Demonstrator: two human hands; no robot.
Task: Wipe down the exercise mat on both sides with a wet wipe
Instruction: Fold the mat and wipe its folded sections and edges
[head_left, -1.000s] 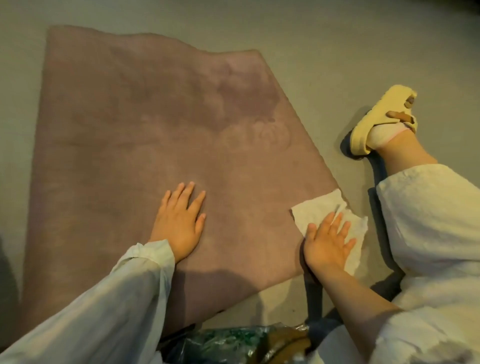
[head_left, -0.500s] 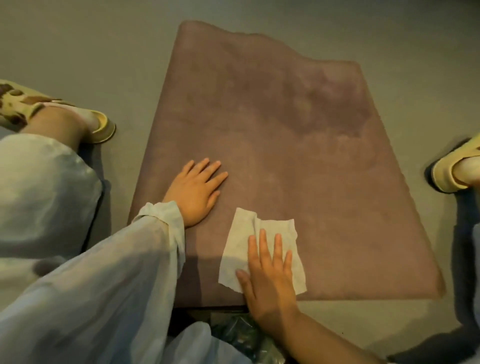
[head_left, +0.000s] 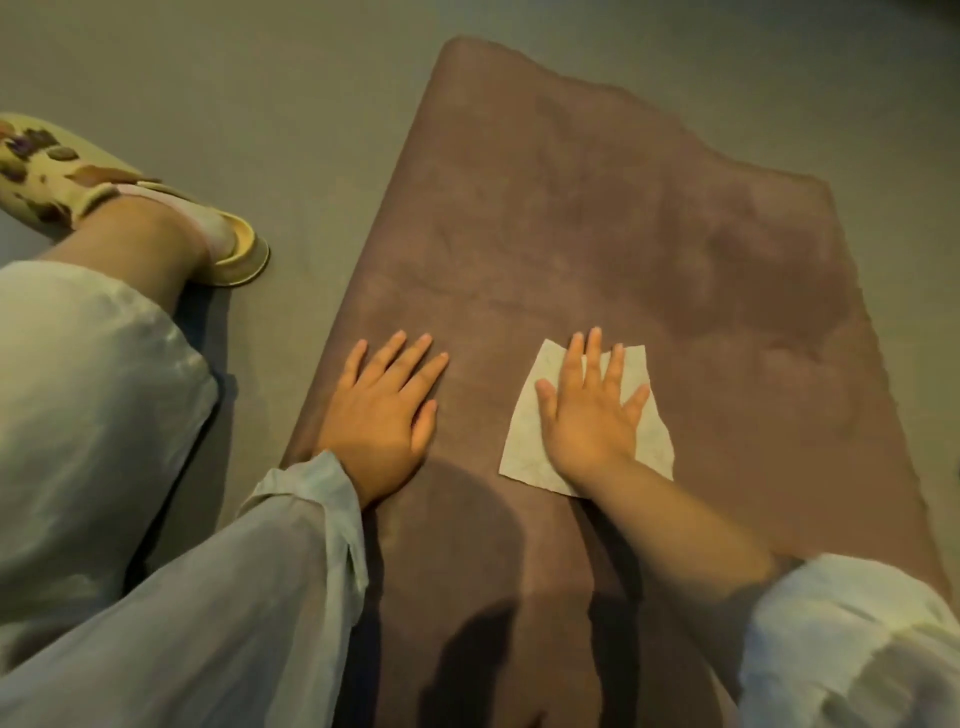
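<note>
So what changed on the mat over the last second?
The right hand, flat on the white wet wipe, slid it from the mauve exercise mat's right edge leftward to the near edge, then forward to just right of the left hand. Nothing was gripped or let go. The left hand stayed flat on the mat. The view also swung, so the yellow sandal now shows on the left.

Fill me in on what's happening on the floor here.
A person is wiping a mat laid flat on the floor. The right hand presses a wipe flat against the mat with straight fingers. The left hand lies flat on the mat beside it, steadying it. A darker patch shows farther up the mat. A foot in a yellow sandal rests on the floor to the left.
</note>
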